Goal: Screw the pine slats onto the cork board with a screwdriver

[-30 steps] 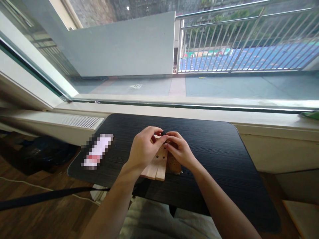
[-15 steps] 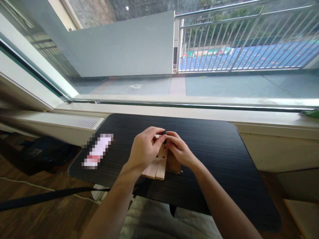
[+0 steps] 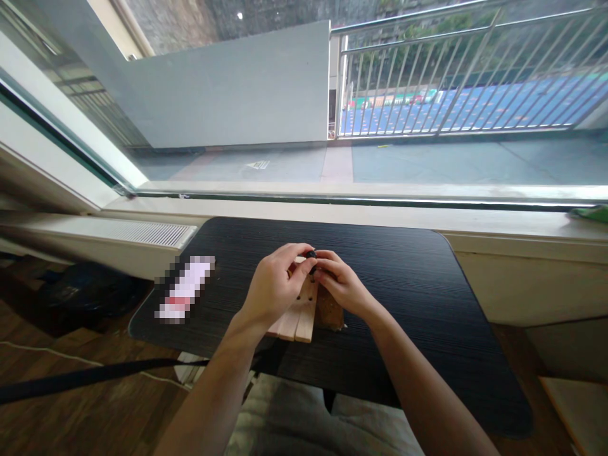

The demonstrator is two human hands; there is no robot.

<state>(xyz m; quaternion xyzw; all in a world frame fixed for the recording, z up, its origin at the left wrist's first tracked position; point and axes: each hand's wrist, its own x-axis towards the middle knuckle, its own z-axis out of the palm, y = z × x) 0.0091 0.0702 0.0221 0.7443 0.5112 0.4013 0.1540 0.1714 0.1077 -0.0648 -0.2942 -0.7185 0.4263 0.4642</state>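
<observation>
– Hardly anything moves since half a second ago: both hands stay bunched at the far end of the wooden slats, which sit a touch further from the tabletop's near edge.

– What is closest to the camera?

– Pale fabric (image 3: 294,411) lies lowest in the view, and a black strap (image 3: 95,375) runs along the floor on the left. Above them, both bare forearms reach forward over the near edge of the dark tabletop (image 3: 427,304).

– And the wood?

– The wooden slats (image 3: 299,323) lie flat on the tabletop, side by side and touching, with small holes in them. A brown block (image 3: 329,311) sits against their right side.

– How are the hands set?

– The left hand (image 3: 273,288) is closed in a pinch, thumb and forefinger on a small black knob (image 3: 311,254) at the far end of the slats. The right hand (image 3: 342,288) curls over the block, its fingertips touching the knob from the other side. I cannot tell whether it grips or only steadies.

– Anything else on the tabletop?

– A pale, blurred-out item (image 3: 185,288) lies near the left edge, well apart from the hands.

– Further back?

– A vent grille (image 3: 152,233) on the left, a pale window sill (image 3: 498,221), the glass, then a balcony floor (image 3: 427,161) and a metal railing (image 3: 451,82).
</observation>
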